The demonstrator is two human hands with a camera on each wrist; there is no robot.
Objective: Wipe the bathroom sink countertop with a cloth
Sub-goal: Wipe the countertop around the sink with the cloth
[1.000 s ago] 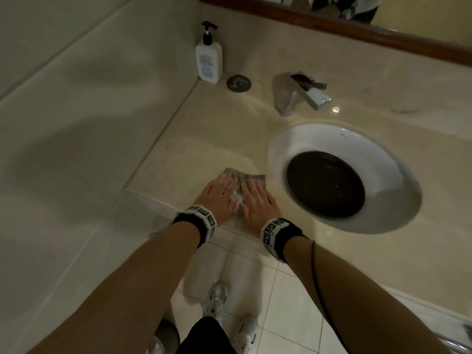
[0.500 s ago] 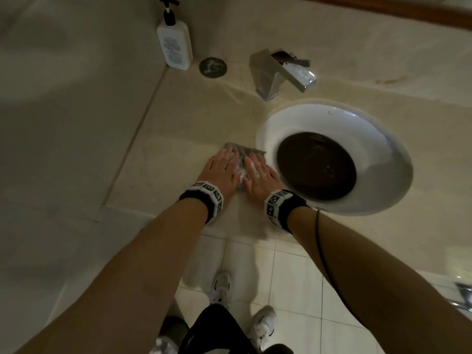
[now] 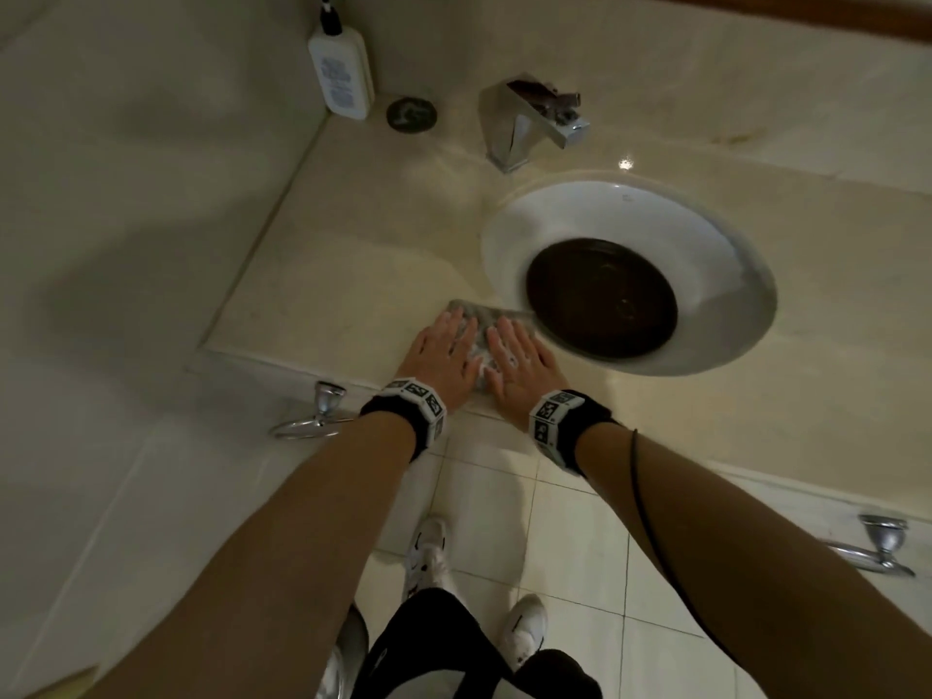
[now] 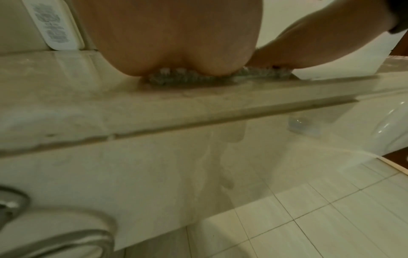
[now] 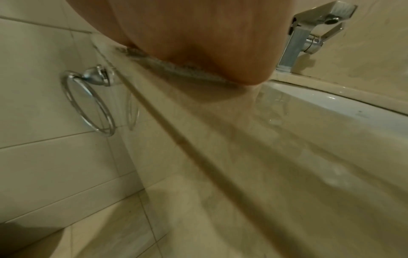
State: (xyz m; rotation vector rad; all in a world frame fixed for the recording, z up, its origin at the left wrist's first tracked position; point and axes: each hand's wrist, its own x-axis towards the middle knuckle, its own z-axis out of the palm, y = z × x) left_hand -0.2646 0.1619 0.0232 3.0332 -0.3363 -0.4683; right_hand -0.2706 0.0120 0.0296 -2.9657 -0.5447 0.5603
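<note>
A grey cloth point(image 3: 479, 320) lies flat on the beige marble countertop point(image 3: 353, 274), near its front edge and just left of the white sink basin point(image 3: 716, 274). My left hand point(image 3: 444, 355) and right hand point(image 3: 514, 360) press down on it side by side with straight fingers. The left wrist view shows the cloth point(image 4: 198, 78) squeezed under my left palm point(image 4: 176, 43), with the right hand point(image 4: 309, 47) beside it. From the right wrist, the cloth point(image 5: 187, 69) edge peeks out under my right palm point(image 5: 198, 34).
A chrome faucet point(image 3: 529, 118) stands behind the basin, which has a dark round bottom point(image 3: 600, 297). A white pump bottle point(image 3: 340, 63) and a small dark disc point(image 3: 411, 113) sit in the back left corner. Towel rings point(image 3: 312, 416) hang below the counter's front.
Both hands have slid the cloth to the right along the counter's front, up against the basin rim. My head has leaned in, so the counter looks closer.
</note>
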